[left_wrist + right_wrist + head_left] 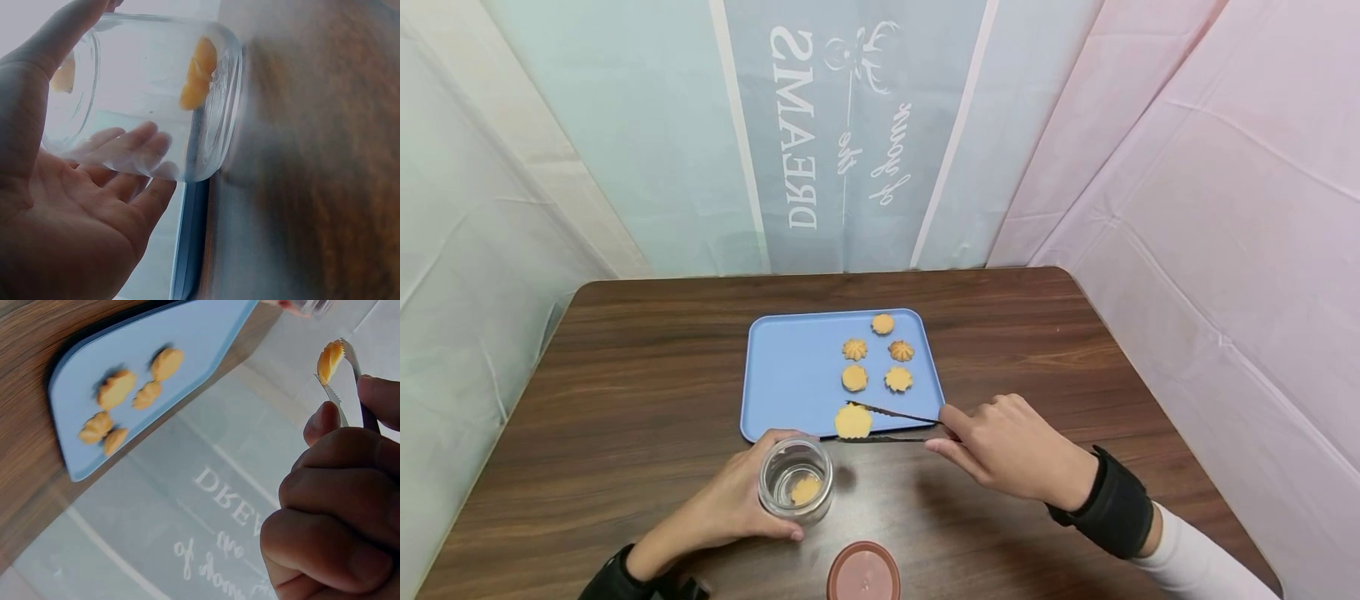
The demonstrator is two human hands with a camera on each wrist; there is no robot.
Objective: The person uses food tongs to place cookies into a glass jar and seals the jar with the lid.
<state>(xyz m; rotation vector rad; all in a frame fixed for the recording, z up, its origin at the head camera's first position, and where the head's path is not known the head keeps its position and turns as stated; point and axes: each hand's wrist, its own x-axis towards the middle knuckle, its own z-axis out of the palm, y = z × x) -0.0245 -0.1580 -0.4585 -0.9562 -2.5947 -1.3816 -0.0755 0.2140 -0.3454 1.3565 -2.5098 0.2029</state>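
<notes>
My left hand [730,500] grips a clear glass jar [826,493], thumb on the near side and fingers round the far side. One golden cookie [201,72] lies at the jar's bottom in the left wrist view. With thumb and fingers, my right hand [1003,450] pinches dark metal tongs [895,412]. Between the tongs' toothed tips is a scalloped cookie [329,361], held up over the near edge of the blue tray [797,358], just right of the jar's mouth. My remaining right fingers are curled in the right wrist view.
Several small cookies [854,378] rest on the tray's right half, some ridged side up. A round reddish-brown lid [863,573] lies at the near edge of the brown wooden table [647,375]. Pale cloth [1225,208] hangs round the table's back and sides.
</notes>
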